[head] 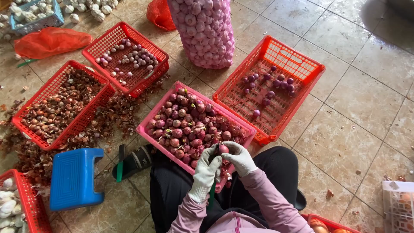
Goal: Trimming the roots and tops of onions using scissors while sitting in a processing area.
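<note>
Both my hands wear white work gloves and meet over the near edge of a pink basket heaped with unpeeled red shallots. My left hand and my right hand together grip one purple shallot. A green-handled tool hangs below my left hand. I sit with black trousers and pink sleeves.
An orange-red basket at right holds a few peeled shallots. A red basket holds small peeled ones; another red basket holds skins. Skins litter the tiles. A pink mesh sack of garlic, a blue stool and a sandal lie nearby.
</note>
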